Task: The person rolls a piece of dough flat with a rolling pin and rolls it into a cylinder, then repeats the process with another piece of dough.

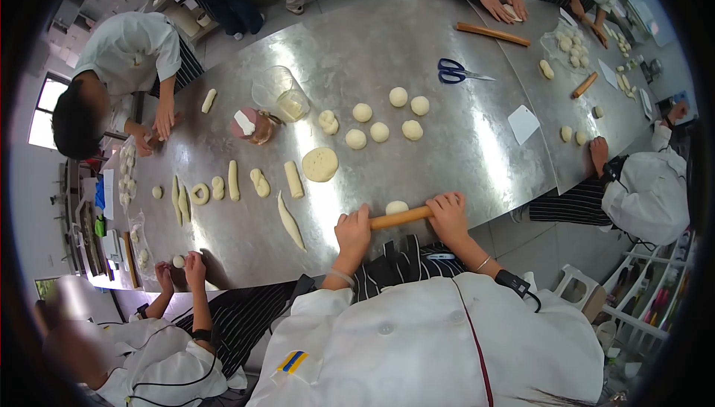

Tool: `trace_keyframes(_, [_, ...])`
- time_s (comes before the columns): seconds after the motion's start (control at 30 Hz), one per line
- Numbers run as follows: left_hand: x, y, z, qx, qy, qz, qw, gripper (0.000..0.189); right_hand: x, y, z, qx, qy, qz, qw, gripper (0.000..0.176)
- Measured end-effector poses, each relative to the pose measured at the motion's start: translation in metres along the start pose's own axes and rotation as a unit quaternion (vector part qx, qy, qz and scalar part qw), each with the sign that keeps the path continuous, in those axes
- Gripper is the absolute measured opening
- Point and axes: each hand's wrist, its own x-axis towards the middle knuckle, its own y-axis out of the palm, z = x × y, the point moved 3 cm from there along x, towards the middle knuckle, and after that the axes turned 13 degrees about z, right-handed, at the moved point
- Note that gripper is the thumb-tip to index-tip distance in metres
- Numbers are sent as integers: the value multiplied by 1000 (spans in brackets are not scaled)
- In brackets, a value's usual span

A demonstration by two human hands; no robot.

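While a dough ring [199, 202] is lying toward the left of the metal table [491, 154], a pink-brown jar [261, 131] is standing farther back, with a clear container [292, 103] just to its right. A tapered dough strip [291, 222] is lying nearer the edge, and a flat dough round [320, 164] is resting beyond it. At the near edge, the left hand [354, 236] is closing its curled fingers over the left end of a wooden rolling pin [401, 218]. A dough ball [397, 206] is showing at the pin's far side, partly hidden; whether the pin is pressing it, I cannot tell. The right hand [449, 218] is likewise wrapping the right end. Farther right, blue-handled scissors [456, 72] are lying far back, and a white card [523, 124] is resting nearer.
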Motion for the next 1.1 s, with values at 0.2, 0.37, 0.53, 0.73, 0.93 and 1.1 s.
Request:
trace_keyframes(0.2, [0, 15, 6, 10, -24, 45, 999, 31, 4, 11, -3, 29, 2, 52, 998, 34])
trace_keyframes(0.37, [-1, 9, -6, 43, -26, 45, 998, 35, -3, 21, 0, 14, 51, 69, 996, 45])
trace_keyframes(0.53, [0, 19, -5, 77, -31, 120, 989, 55, -3, 30, 3, -9, 85, 66, 994, 58])
trace_keyframes(0.73, [20, 15, -5, 70, -56, 110, 990, 55, 18, 25, 3, -12, 152, 71, 986, 64])
trace_keyframes(0.93, [33, 16, 0, 61, -64, 94, 992, 59, 36, 27, -1, -34, 168, 55, 984, 66])
trace_keyframes(1.1, [42, 16, 5, 60, -73, 70, 993, 59, 52, 23, -2, -61, 170, 19, 983, 69])
